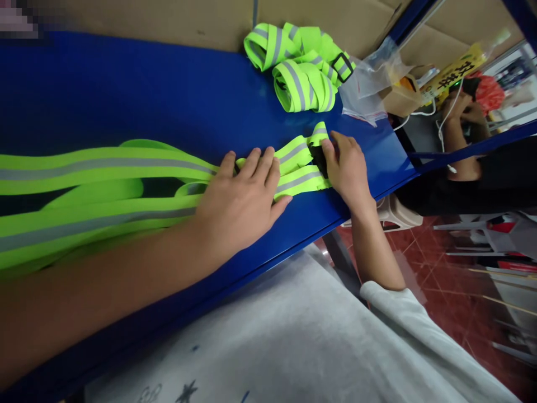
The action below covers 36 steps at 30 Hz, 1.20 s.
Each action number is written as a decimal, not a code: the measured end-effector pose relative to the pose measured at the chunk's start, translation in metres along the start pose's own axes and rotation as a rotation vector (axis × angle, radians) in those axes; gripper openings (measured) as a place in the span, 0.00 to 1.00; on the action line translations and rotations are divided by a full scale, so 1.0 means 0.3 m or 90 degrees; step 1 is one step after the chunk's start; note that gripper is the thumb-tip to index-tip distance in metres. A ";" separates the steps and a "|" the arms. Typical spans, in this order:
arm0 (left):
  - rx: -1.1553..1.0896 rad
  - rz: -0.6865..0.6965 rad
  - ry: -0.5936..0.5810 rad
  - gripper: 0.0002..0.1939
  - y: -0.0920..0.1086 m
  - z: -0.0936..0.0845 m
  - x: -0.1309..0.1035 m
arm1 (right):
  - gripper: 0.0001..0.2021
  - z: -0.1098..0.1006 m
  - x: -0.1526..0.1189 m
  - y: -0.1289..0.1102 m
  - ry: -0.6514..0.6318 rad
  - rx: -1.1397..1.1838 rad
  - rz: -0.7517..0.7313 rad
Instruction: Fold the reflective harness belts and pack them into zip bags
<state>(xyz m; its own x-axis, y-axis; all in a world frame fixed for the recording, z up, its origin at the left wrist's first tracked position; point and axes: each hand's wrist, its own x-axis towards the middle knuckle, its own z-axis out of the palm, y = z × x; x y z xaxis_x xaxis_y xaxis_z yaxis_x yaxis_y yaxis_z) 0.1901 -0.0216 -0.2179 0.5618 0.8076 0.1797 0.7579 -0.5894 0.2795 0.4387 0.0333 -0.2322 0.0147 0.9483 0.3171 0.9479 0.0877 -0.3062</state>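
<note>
Long neon-yellow reflective straps (96, 165) with a grey stripe down the middle run from the left edge across the blue tabletop. My left hand (239, 204) lies flat over them, fingers stretched forward and thumb out to the side. At the straps' right end, my right hand (348, 170) is closed around a black buckle (319, 159), its fingers bent and partly hidden. A short looped strap end (320, 132) sticks up beside its fingertips. Between the two hands, two strap lengths lie side by side.
Folded reflective straps (304, 84) with a black buckle sit at the back, beside clear plastic bags (364, 84). Cardboard (146, 22) stands along the rear. A small cardboard box (400, 95) and a blue frame bar (474, 145) are at right, with another person's arm (457, 134) beyond.
</note>
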 end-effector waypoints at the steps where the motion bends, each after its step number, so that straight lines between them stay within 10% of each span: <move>1: -0.003 -0.001 -0.001 0.32 0.000 0.000 0.000 | 0.24 0.001 -0.005 -0.007 -0.003 -0.009 -0.008; 14: 0.011 -0.007 -0.056 0.34 0.012 -0.035 0.002 | 0.21 -0.095 0.046 -0.139 0.010 -0.136 0.051; 20: -0.022 -0.021 -0.038 0.33 0.009 -0.031 0.001 | 0.16 -0.052 -0.001 -0.242 -0.003 -0.219 -0.133; 26: -0.027 -0.034 -0.051 0.33 0.015 -0.037 0.000 | 0.23 -0.058 -0.048 -0.209 -0.157 -0.051 -0.207; 36: -0.027 -0.038 -0.061 0.33 0.016 -0.042 0.000 | 0.34 0.009 0.017 -0.101 -0.130 -0.016 -0.088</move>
<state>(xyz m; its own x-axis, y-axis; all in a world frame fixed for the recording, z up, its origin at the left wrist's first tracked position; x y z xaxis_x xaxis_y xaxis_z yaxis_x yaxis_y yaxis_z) 0.1896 -0.0242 -0.2045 0.5469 0.8342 0.0707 0.7772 -0.5372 0.3277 0.4091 0.0362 -0.2239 -0.1784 0.9699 0.1660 0.9439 0.2163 -0.2496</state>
